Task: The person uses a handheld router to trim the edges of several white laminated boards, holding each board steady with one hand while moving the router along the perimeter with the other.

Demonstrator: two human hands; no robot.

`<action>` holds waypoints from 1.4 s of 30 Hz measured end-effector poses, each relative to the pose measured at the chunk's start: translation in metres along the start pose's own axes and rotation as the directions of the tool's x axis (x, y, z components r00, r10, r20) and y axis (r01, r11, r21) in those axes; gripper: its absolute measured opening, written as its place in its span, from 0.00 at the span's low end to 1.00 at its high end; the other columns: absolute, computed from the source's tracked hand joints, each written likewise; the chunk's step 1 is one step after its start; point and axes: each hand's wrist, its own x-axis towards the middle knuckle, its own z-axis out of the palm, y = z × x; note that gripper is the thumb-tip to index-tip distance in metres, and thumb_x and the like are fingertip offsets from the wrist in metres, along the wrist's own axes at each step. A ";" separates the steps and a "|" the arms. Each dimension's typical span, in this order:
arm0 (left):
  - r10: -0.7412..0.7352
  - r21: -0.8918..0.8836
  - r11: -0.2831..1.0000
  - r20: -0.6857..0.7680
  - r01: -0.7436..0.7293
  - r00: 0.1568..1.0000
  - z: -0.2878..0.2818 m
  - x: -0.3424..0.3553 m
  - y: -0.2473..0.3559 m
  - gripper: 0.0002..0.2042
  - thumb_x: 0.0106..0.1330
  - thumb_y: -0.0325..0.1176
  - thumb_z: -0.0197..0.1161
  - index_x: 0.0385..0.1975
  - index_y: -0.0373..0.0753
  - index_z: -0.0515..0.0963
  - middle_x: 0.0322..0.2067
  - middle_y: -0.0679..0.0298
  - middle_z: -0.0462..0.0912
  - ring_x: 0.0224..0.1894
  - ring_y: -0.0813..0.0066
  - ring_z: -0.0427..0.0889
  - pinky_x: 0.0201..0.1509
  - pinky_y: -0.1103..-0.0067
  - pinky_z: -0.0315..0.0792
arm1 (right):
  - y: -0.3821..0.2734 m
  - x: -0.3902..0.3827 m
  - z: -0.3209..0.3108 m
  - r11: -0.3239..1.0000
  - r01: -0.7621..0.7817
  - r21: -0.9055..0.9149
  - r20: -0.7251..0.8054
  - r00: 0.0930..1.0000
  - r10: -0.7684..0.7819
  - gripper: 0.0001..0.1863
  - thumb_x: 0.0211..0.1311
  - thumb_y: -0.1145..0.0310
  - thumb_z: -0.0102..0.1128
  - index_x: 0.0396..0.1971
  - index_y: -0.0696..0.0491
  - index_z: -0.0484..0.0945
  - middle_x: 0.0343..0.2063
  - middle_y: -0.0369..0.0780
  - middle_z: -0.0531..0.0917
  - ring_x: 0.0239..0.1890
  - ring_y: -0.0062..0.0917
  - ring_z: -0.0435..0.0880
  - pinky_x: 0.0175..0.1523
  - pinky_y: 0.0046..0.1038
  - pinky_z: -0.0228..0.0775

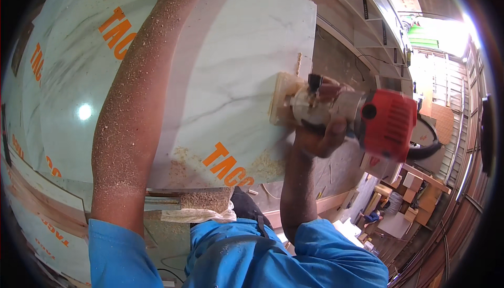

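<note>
One hand, the right [320, 133], wraps its grip tight around a red trim router [362, 117], whose base presses on the right edge of a white marble-patterned panel [236, 62]. The sawdust-covered left arm [142, 99] stretches straight across the panel; its grip lies beyond the frame's top edge, so its state cannot be told.

The right hand [318, 133] grips a red trim router [362, 120], its base pressed against the white laminate panel [236, 67] edge at three o'clock. The sawdust-coated left forearm [139, 104] stretches toward twelve o'clock, its hand out of sight. Sawdust [265, 164] lies near six o'clock.
</note>
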 end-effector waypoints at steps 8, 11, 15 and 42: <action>-0.005 0.051 0.999 0.064 0.001 0.998 -0.004 0.008 -0.002 0.28 0.51 0.52 0.78 0.41 0.32 0.83 0.45 0.53 0.83 0.54 0.60 0.81 0.60 0.62 0.69 | 0.017 0.027 0.009 0.988 0.093 -0.121 0.065 0.994 -0.086 0.29 0.66 0.48 0.53 0.45 0.64 0.74 0.37 0.50 0.81 0.44 0.40 0.81 0.48 0.40 0.76; 0.003 0.004 1.000 0.072 -0.003 0.997 0.000 0.000 0.005 0.28 0.53 0.51 0.78 0.43 0.32 0.83 0.46 0.53 0.84 0.54 0.59 0.81 0.60 0.62 0.69 | 0.019 0.038 0.007 0.987 0.101 -0.121 0.028 0.995 -0.099 0.27 0.63 0.53 0.58 0.47 0.65 0.74 0.38 0.50 0.82 0.42 0.38 0.83 0.50 0.39 0.77; -0.013 0.026 1.000 0.054 0.011 0.998 -0.007 0.003 -0.003 0.28 0.53 0.52 0.77 0.44 0.32 0.83 0.46 0.53 0.84 0.54 0.59 0.82 0.60 0.63 0.69 | 0.026 0.049 0.018 0.989 0.137 -0.063 0.029 0.990 -0.135 0.23 0.61 0.60 0.63 0.44 0.67 0.76 0.34 0.49 0.84 0.35 0.35 0.84 0.47 0.39 0.79; -0.033 0.045 0.999 0.046 0.031 0.998 -0.002 0.001 0.001 0.30 0.53 0.54 0.76 0.47 0.34 0.83 0.51 0.57 0.84 0.58 0.64 0.81 0.61 0.64 0.69 | 0.045 0.084 0.020 0.962 0.085 -0.261 -0.063 0.992 -0.105 0.27 0.62 0.53 0.65 0.47 0.63 0.76 0.39 0.45 0.81 0.38 0.32 0.85 0.42 0.37 0.84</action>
